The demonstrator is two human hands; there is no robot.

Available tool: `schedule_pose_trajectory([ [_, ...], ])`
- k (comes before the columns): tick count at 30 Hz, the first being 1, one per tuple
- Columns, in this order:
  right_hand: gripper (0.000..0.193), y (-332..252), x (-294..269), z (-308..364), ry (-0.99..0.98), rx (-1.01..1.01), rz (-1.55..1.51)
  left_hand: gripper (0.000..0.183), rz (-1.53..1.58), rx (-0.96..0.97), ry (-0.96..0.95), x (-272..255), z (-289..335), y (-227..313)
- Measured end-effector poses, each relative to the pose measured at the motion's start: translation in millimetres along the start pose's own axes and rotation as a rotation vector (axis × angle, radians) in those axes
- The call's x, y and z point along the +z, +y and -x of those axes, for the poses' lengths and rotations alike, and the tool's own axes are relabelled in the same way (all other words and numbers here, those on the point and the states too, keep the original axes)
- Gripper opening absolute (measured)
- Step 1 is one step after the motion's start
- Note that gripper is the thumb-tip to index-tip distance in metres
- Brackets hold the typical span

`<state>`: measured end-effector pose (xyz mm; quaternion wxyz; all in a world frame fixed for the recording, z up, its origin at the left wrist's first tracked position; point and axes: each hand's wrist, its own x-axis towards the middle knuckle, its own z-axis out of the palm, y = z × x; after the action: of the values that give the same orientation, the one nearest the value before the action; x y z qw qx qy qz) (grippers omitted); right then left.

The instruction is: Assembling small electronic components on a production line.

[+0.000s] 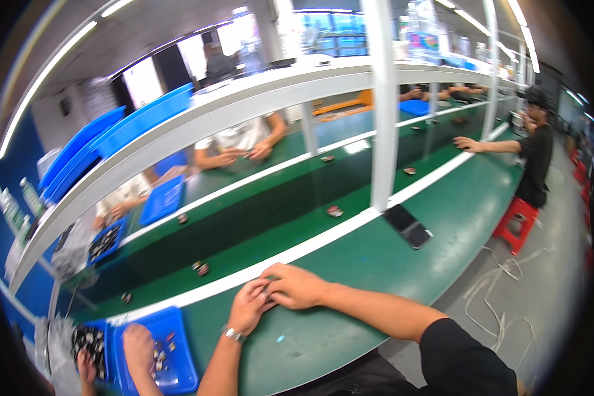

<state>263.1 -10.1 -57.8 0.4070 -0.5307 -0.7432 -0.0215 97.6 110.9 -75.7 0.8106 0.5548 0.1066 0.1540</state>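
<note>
My left hand, with a metal watch at its wrist, is closed and meets my right hand over the green worktop. The fingers of both hands are pinched together around something small and dark, mostly hidden by them. My right arm reaches in from the right, in a black sleeve. Left of my hands is a blue tray with several small parts in it. Another person's hand is over that tray. A small light-blue scrap lies near me on the worktop.
A dark phone lies by the white post. Beyond the white rail runs a green conveyor belt carrying small assemblies. A shelf spans overhead. A co-worker sits on a red stool at right.
</note>
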Motion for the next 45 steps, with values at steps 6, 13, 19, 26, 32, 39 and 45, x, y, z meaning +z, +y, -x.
schedule_pose_trajectory([
  [6, 0.013, -7.2, -5.8, -4.4, -0.028, 0.026, -0.103, 0.028, -0.039, -0.013, 0.034, 5.3, 2.0, 5.7],
  [13, 0.011, -4.4, -5.1, 3.0, 0.084, 0.127, -0.006, 0.029, 0.046, 0.018, 0.008, 6.2, -9.7, -1.2],
  [19, 0.011, -13.9, 5.8, -1.7, 0.122, 0.190, -0.012, 0.028, 0.051, 0.020, 0.015, 1.3, -1.6, 1.4],
  [26, 0.010, -14.6, 5.5, -2.4, 0.153, 0.156, 0.028, 0.028, 0.060, 0.029, 0.024, 2.4, -3.0, 2.6],
  [32, 0.010, -16.9, 10.8, 0.2, 0.186, 0.239, -0.058, 0.028, 0.076, 0.045, 0.000, 0.0, -4.9, -0.3],
  [39, 0.015, -15.0, 6.0, -0.8, 0.154, 0.115, 0.047, 0.027, 0.078, 0.051, 0.022, 0.3, -3.8, 1.2],
  [45, 0.019, -11.6, 1.0, -1.7, 0.132, 0.101, -0.011, 0.026, 0.063, 0.048, 0.038, 1.9, -3.3, 0.5],
])
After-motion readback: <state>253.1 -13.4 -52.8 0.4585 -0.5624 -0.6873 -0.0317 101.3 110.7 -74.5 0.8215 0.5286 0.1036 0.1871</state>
